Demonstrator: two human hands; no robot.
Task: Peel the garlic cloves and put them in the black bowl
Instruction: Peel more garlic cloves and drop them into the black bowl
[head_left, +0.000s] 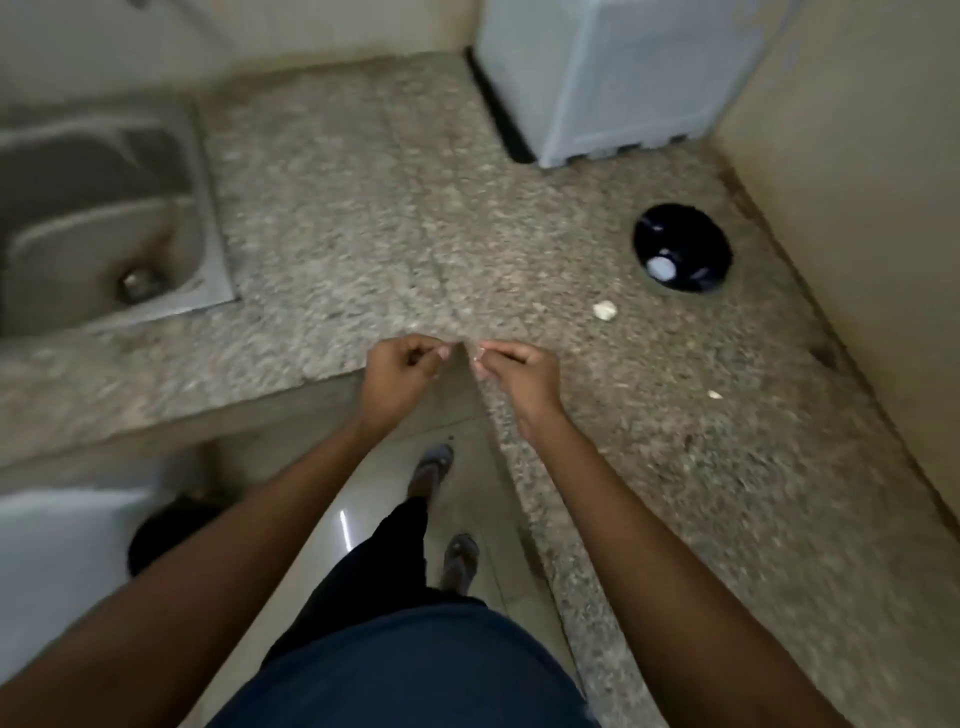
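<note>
A: What shows from the head camera?

B: A speckled grey stone counter (363, 208) wraps an inner corner. Both hands are raised over that corner, close together but apart. The left hand (400, 371) and the right hand (511, 371) each have their fingers curled in, thumb against fingertips.

A: Holding garlic?

B: Blur hides it; I cannot tell whether either pinches anything.

A: The bowl?

B: The round black bowl (682, 248) sits on the counter to the right, near the wall, with one pale clove (662, 267) inside. A whitish garlic piece (604, 310) lies just beside the bowl, a smaller scrap (715, 395) nearer the wall.

A: Else?

B: A steel sink (104, 208) at left, a pale blue box-like appliance (613, 78) behind.
</note>
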